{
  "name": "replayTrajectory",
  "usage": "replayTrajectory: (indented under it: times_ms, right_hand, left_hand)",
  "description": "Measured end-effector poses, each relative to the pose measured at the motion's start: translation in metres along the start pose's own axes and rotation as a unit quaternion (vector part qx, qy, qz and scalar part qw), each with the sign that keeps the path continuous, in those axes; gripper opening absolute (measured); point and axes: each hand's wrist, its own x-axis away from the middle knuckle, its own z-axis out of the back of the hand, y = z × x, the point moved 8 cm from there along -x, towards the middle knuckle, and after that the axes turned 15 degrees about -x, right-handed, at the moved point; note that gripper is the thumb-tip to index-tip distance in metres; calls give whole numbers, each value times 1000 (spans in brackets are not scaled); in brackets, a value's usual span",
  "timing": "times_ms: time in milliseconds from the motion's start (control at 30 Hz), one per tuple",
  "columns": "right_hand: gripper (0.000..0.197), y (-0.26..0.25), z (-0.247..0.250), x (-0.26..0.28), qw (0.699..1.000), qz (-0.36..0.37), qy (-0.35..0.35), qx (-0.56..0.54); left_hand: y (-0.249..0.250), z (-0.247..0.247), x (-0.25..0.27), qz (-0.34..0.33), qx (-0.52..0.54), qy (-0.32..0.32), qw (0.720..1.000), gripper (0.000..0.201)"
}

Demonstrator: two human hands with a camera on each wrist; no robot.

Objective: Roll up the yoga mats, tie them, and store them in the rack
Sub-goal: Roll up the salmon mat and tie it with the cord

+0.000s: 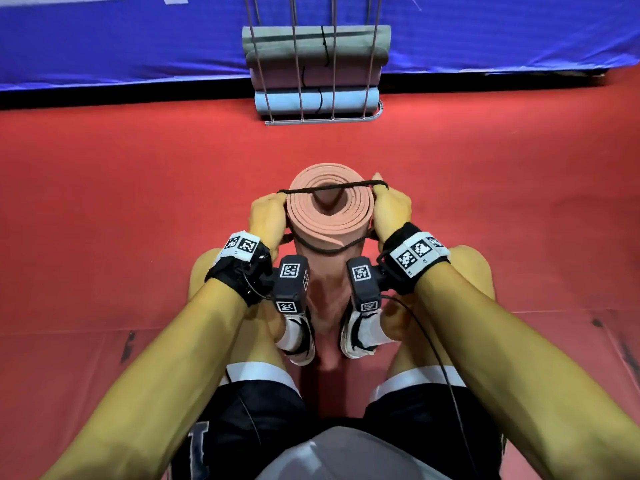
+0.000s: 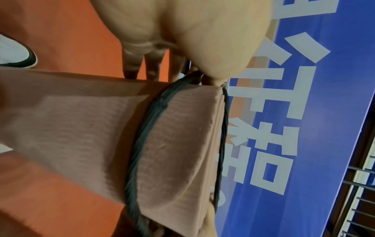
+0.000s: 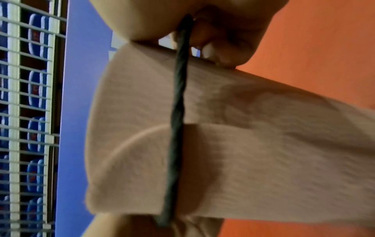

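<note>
A rolled pink yoga mat (image 1: 330, 209) stands upright on the red floor between my shoes. A black cord loop (image 1: 332, 187) stretches across its top end, and another strand runs round the near side of the roll. My left hand (image 1: 268, 216) grips the cord at the roll's left side. On the right side my right hand (image 1: 389, 206) holds the same cord. The left wrist view shows the cord (image 2: 142, 141) wrapped around the mat (image 2: 85, 128). In the right wrist view the cord (image 3: 176, 120) crosses the mat (image 3: 253, 152) and ends in my curled fingers.
A wire rack (image 1: 318, 121) stands ahead against a blue banner wall (image 1: 121, 39), holding three rolled, tied mats: grey-green (image 1: 349, 39), pink (image 1: 277, 79) and light blue (image 1: 348, 100). Red floor (image 1: 104, 202) spreads around me. My white shoes (image 1: 298, 337) flank the roll's base.
</note>
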Motion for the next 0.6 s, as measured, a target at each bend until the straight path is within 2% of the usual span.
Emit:
replayTrajectory:
  times_ms: [67, 133, 200, 333, 467, 533, 600]
  right_hand:
    - [57, 0, -2, -5, 1000, -27, 0, 6]
    - [54, 1, -2, -9, 999, -48, -2, 14]
    - [43, 3, -2, -16, 998, -66, -10, 20]
    - [23, 8, -8, -20, 989, -133, -62, 11]
    - [20, 4, -11, -22, 985, -156, -74, 7]
    - [22, 6, -12, -26, 983, -168, -75, 7]
    - [23, 9, -16, -30, 980, -180, -83, 13]
  left_hand:
    - [4, 7, -4, 4, -23, 16, 1000, 22]
    - [7, 8, -9, 9, -44, 6, 999, 26]
    - [11, 5, -12, 10, -70, -22, 997, 27]
    - [18, 5, -19, -2, -113, -38, 993, 28]
    - [18, 10, -33, 16, -163, -46, 985, 21]
    - [17, 8, -40, 28, -188, -73, 979, 12]
    - [15, 5, -45, 52, -154, -91, 982, 9]
